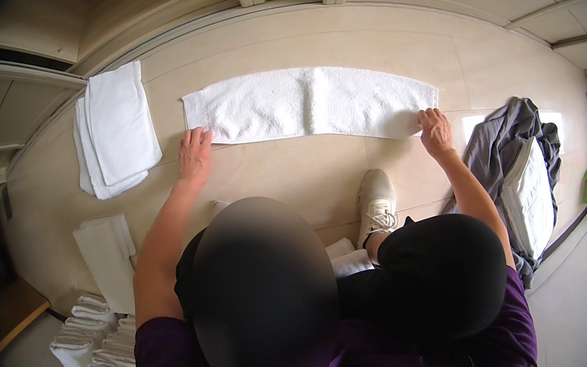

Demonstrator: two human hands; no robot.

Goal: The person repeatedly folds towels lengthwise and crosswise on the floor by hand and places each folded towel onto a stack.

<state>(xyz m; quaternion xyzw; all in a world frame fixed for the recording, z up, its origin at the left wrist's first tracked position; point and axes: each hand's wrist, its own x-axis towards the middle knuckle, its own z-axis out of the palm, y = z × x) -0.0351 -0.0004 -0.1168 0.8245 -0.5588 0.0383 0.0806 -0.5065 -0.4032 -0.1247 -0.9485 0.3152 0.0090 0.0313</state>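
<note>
Both hands pinning the white towel [309,106] on the floor [292,176].
Left hand [194,154] and right hand [435,130] lie flat, unclenched, on the towel's near corners; best kept level.

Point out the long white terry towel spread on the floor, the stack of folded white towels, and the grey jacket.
long white terry towel [309,105], head view, its middle fold.
stack of folded white towels [119,125], head view, top towel.
grey jacket [502,146], head view, upper fabric.

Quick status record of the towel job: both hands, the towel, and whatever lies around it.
left hand: flat on the near left corner of the white towel
right hand: on the near right corner
towel: spread lengthwise on the tiled floor
folded towels: stacked to the left
rolled towels: lower left
grey garment: heaped to the right
</note>
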